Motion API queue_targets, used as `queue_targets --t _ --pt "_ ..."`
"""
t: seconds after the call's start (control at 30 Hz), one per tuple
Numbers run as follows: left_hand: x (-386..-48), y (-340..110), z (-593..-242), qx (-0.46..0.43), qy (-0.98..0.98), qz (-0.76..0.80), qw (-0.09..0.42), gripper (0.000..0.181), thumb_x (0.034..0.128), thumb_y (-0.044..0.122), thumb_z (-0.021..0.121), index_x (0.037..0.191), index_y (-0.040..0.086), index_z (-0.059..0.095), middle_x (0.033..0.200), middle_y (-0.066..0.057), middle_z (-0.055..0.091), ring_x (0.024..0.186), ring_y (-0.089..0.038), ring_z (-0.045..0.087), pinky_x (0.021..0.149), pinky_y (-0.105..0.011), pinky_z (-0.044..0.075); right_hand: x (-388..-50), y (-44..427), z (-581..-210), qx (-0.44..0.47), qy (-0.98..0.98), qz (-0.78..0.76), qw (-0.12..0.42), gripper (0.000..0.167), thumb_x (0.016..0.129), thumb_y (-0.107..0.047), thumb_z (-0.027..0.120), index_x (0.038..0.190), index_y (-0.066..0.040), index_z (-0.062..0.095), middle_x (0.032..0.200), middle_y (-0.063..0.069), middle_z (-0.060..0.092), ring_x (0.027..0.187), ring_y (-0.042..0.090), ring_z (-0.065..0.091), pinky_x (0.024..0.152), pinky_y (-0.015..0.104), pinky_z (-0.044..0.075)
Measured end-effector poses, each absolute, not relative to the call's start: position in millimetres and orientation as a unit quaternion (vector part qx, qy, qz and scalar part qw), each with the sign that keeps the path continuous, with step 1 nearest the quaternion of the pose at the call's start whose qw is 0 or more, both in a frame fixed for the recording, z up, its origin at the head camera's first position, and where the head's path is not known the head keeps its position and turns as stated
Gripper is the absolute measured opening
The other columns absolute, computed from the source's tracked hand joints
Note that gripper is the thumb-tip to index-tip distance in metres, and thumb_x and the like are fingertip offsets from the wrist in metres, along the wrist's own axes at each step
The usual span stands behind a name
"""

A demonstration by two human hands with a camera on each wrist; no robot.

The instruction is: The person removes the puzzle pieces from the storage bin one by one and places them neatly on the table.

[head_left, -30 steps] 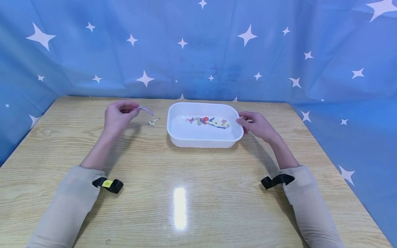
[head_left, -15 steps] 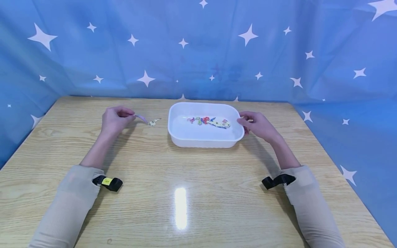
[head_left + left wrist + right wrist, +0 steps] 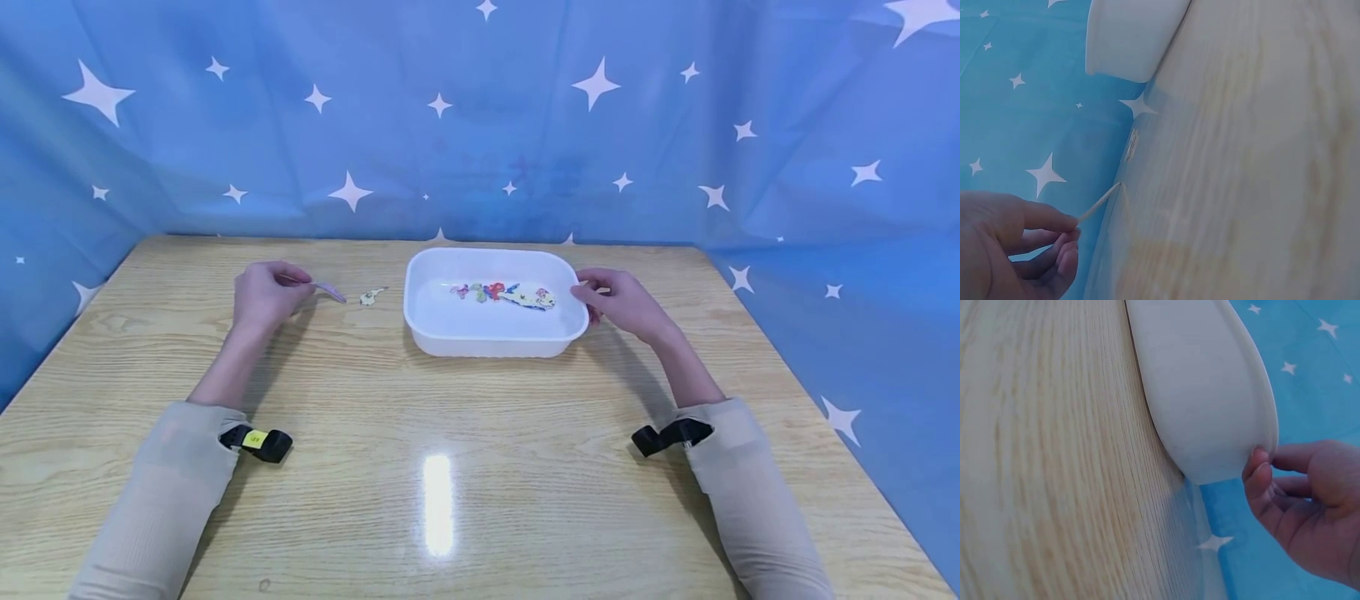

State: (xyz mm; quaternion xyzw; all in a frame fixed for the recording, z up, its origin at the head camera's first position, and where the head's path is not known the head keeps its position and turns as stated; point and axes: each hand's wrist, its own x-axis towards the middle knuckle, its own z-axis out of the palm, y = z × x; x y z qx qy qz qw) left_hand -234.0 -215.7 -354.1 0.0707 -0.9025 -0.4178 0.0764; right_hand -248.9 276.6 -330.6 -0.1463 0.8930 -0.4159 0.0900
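- Purple piece (image 3: 330,292), thin and narrow, slants down to the right from the fingertips of the left hand (image 3: 264,293), over the far left part of the wooden table (image 3: 375,433)
- The left hand is nearly closed, thumb and fingers pinching one end of it; in the left wrist view it shows edge-on as a slim line, its free tip touching or almost touching the tabletop, I cannot tell which
- Just right of that tip, a small pale yellow piece (image 3: 371,297) lies flat on the table, between the left hand and the tray
- The white tray (image 3: 491,340) stands upright near the table's far edge; the right hand (image 3: 622,304), partly curled, grips its right end at the rim
- Inside, in a row from left to right, lie a pink piece (image 3: 459,292), a green piece (image 3: 478,292), a red piece (image 3: 496,291) and a longer yellow-and-blue piece (image 3: 531,298)
- Beyond the table hangs a blue curtain (image 3: 480,150) with white stars
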Motion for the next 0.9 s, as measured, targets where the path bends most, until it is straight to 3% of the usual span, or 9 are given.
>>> queue_targets --t 0.4,0.7,0.9 --pt "-234.3 -218.2 -354.0 0.040 -0.905 -0.422 0.047 0.025 0.0896 0.010 0.073 0.109 -0.005 0.073 0.099 -0.020 0.074 0.069 -0.010 0.064 0.058 -0.018 0.048 -250.7 275.8 -330.5 -0.145 0.894 -0.415 0.092 0.042 0.105 -0.026 0.057 0.138 0.000 0.056 0.097 0.020 0.062 0.075 0.037 0.061 0.070 0.042 0.055" --pt "-235.7 -219.8 -353.6 0.011 -0.909 -0.417 -0.002 0.031 0.0936 0.013 0.070 0.117 -0.008 0.068 0.111 -0.025 0.068 0.084 -0.020 0.061 0.063 -0.020 0.048 -249.6 275.5 -330.0 -0.145 0.894 -0.414 0.089 0.041 0.105 -0.025 0.057 0.137 0.000 0.056 0.093 0.019 0.062 0.075 0.036 0.061 0.068 0.041 0.055" --pt "-234.7 -220.0 -351.3 0.007 -0.899 -0.436 -0.036 0.038 0.0982 0.017 0.064 0.128 -0.007 0.061 0.121 -0.023 0.060 0.098 -0.029 0.057 0.070 -0.029 0.049 -249.7 275.8 -330.1 -0.142 0.895 -0.414 0.090 0.041 0.105 -0.026 0.057 0.137 0.000 0.056 0.093 0.019 0.061 0.075 0.037 0.061 0.069 0.041 0.055"
